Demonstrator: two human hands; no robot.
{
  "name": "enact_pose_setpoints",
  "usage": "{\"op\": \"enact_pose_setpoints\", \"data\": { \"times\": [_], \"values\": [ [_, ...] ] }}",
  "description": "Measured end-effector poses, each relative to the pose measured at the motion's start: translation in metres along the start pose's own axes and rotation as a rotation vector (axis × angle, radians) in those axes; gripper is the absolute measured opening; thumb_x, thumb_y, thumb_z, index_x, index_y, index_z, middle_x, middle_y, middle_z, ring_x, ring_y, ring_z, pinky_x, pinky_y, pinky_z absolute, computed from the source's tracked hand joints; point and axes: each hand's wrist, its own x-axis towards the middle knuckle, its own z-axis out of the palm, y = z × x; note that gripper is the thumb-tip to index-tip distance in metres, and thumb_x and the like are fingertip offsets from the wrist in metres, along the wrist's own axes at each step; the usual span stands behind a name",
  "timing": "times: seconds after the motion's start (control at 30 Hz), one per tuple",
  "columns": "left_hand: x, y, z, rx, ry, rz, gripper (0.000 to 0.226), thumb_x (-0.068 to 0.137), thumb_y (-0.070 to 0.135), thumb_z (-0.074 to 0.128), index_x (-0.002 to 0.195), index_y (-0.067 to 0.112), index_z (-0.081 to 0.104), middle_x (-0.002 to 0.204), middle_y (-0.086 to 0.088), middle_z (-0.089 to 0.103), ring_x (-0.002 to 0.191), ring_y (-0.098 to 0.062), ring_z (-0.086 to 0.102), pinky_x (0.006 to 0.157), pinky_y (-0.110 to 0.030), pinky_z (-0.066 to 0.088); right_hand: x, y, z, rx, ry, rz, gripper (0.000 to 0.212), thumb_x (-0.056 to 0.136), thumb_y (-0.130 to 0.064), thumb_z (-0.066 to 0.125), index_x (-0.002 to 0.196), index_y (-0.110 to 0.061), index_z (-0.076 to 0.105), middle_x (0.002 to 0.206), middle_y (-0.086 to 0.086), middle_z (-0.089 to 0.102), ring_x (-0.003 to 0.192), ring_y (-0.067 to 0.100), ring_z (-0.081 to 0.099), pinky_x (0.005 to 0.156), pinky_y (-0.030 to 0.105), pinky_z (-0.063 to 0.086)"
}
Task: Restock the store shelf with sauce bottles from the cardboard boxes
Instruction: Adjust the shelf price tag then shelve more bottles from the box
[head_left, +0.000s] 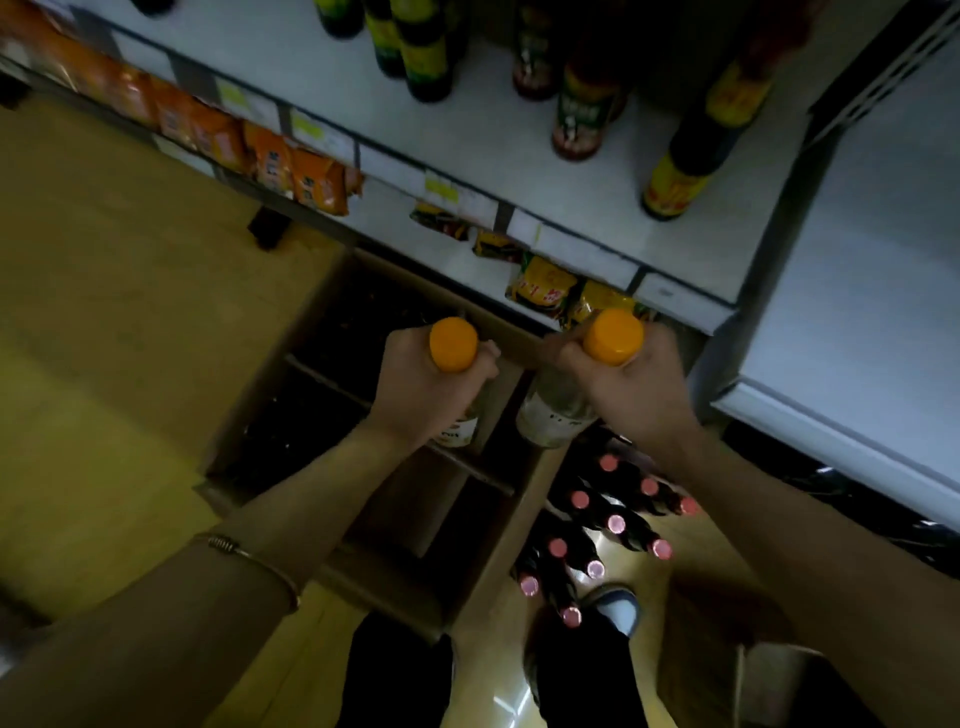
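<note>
Two bare forearms reach down from the camera, the left one wearing a thin bangle. The left hand has its fingers curled tight around the neck of a clear bottle with an orange cap. The right hand grips a second clear bottle the same way, just under its orange cap. Both bottles are upright and held over an open cardboard box on the floor, whose card dividers split it into cells; the cells are too dark to show what they hold. Just right of the box, dark bottles with pink caps lie clustered on the yellow floor, beside the person's shoe. A second box sits at lower right, its contents not visible. Above the hands, the white shelf carries dark sauce bottles with yellow labels and red-tinted ones, standing well apart. On the lower tier, orange packets and yellow packets line the edge.
</note>
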Motion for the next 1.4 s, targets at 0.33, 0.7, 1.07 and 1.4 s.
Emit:
{"op": "enact_pose_setpoints", "data": {
  "times": [0.33,0.7,1.07,1.4],
  "values": [
    [-0.089,0.218,-0.073,-0.067,0.122,0.284,0.022,0.075,0.03,0.067,0.053,0.027,0.065,0.058,-0.005,0.068,0.06,-0.027,0.067,0.062,-0.042,0.055,-0.033,-0.221,-0.101,0.038,0.015,-0.28,0.043,0.067,-0.033,0.066,0.057,0.009,0.061,0.058,0.021,0.065,0.055,0.03,0.062,0.049,0.039,0.047],
    [-0.164,0.395,-0.096,0.017,0.105,0.517,0.027,0.07,0.019,0.069,0.044,0.026,0.064,0.055,-0.005,0.069,0.054,-0.024,0.067,0.059,-0.042,0.056,-0.114,-0.382,-0.211,0.055,0.115,-0.438,0.021,0.069,-0.023,0.067,0.051,-0.013,0.069,0.056,0.001,0.069,0.056,0.021,0.067,0.056,0.037,0.055],
    [-0.249,0.524,-0.079,-0.097,-0.142,0.76,0.027,0.072,0.007,0.068,0.046,0.009,0.063,0.054,-0.008,0.068,0.057,-0.025,0.068,0.059,-0.033,0.055,-0.241,-0.467,-0.317,0.087,0.39,-0.401,0.023,0.077,-0.003,0.067,0.055,0.003,0.064,0.054,0.007,0.068,0.068,0.041,0.067,0.065,0.046,0.056],
    [-0.325,0.611,0.007,-0.09,-0.53,0.906,0.02,0.063,0.017,0.063,0.046,0.008,0.065,0.054,-0.008,0.068,0.067,-0.035,0.064,0.072,-0.046,0.053,-0.353,-0.487,-0.415,-0.008,0.68,-0.375,0.027,0.081,-0.005,0.067,0.061,0.012,0.058,0.053,0.008,0.067,0.069,0.047,0.063,0.062,0.05,0.055]
  ]
}}
